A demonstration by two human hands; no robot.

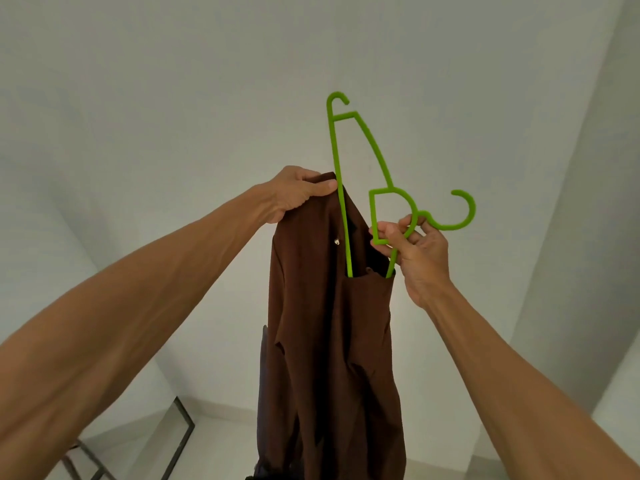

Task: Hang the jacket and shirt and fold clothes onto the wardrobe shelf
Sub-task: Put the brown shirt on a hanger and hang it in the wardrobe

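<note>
A brown garment (329, 341) hangs in mid-air in front of me. My left hand (298, 194) grips its top edge near the collar. A bright green plastic hanger (375, 161) stands almost on end, one arm pushed down inside the garment's neck opening and the other arm pointing up. My right hand (414, 251) pinches the hanger at its centre, just below the hook (457, 213). The lower end of the hanger is hidden inside the cloth.
A plain white wall (173, 98) fills the background. A dark metal frame (180, 431) stands at the lower left near the floor. A white wall corner (588, 237) rises on the right.
</note>
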